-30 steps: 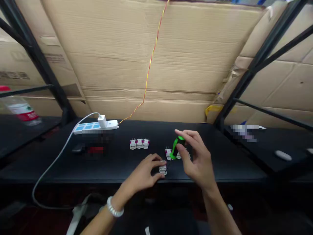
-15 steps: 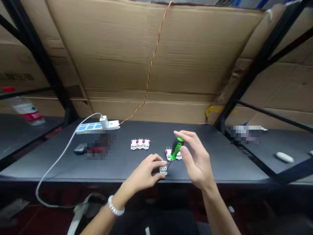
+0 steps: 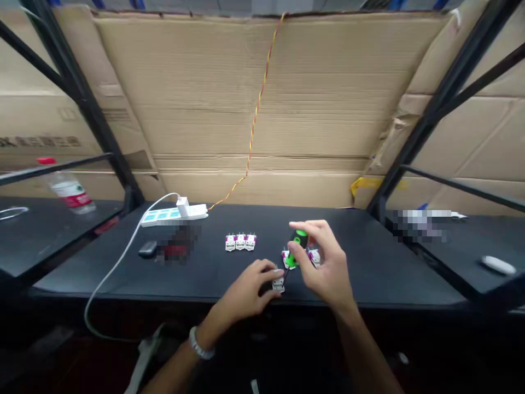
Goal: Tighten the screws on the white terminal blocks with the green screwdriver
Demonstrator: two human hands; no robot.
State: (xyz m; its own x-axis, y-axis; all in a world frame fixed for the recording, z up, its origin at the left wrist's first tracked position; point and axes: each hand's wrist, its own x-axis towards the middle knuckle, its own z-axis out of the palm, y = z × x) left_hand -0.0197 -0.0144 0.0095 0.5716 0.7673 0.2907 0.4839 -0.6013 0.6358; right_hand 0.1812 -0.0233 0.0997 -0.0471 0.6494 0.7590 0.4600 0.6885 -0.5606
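Green screwdriver (image 3: 294, 250) in right hand (image 3: 324, 262), left hand (image 3: 245, 289) on white connector (image 3: 278, 284).

A white beaded bracelet (image 3: 200, 348) circles the left wrist (image 3: 210, 328), and the left forearm (image 3: 172, 372) and right forearm (image 3: 365, 350) are bare.

Carton print (image 3: 39, 141) unreadably blurred

The one head-worn camera looks forward and down over the left hand (image 3: 246, 290) and right hand (image 3: 326, 262), close above the bench (image 3: 369, 262), facing a cardboard wall (image 3: 254, 98).
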